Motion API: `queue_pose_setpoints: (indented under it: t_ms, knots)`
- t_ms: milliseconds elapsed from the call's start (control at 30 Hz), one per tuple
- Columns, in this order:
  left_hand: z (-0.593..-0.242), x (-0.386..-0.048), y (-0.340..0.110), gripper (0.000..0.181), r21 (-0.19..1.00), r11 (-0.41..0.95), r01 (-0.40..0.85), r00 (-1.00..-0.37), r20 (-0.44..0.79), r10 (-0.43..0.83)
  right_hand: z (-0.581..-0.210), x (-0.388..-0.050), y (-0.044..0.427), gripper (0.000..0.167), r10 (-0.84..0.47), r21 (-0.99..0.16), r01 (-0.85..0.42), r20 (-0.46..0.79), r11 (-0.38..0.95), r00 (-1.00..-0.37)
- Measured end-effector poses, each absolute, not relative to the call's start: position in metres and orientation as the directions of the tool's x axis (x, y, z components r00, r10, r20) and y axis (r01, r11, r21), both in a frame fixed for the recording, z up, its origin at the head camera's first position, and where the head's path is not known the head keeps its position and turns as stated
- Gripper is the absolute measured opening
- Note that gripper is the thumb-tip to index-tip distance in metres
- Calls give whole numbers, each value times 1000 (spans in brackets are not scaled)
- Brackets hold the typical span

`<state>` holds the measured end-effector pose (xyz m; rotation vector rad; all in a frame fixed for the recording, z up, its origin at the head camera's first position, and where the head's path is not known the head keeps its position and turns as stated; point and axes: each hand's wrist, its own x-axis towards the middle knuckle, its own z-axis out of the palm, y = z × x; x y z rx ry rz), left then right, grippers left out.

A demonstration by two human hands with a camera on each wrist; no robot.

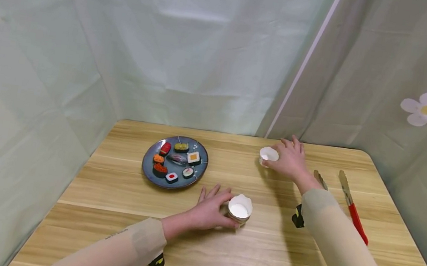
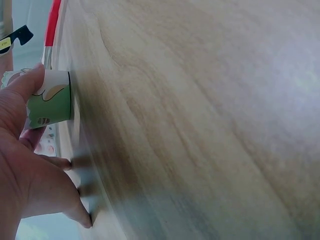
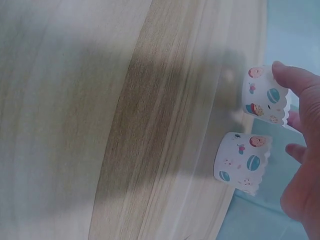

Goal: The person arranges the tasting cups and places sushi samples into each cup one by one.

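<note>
My left hand (image 1: 212,211) grips a paper baking cup (image 1: 240,208) between thumb and fingers near the table's middle. In the left wrist view this cup (image 2: 50,102) is green and white, and its base is at or just above the tabletop. Farther back, my right hand (image 1: 289,158) pinches a white patterned baking cup (image 1: 268,154) at its scalloped rim. I cannot tell whether its base touches the wood. Beside it in the right wrist view stands a similar white cup (image 3: 243,162), apart from the fingers; the head view does not show that one.
A blue plate (image 1: 149,176) with several sushi pieces (image 1: 181,147) lies left of the hands. Tongs with a red handle (image 1: 358,224) rest on the right, partly hidden by my right sleeve. Curtains (image 1: 209,49) hang behind the wooden table (image 1: 112,200).
</note>
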<state>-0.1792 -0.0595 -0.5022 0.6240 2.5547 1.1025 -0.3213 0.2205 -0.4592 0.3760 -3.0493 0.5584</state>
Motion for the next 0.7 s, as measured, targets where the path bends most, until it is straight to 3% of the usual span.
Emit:
queue_pose_setpoints:
  t_ms: [700]
  knots:
    - [-503, -179, -59, 73, 740, 617, 268, -864, -99, 494, -465, -322, 220, 65, -241, -333, -244, 54, 911, -969]
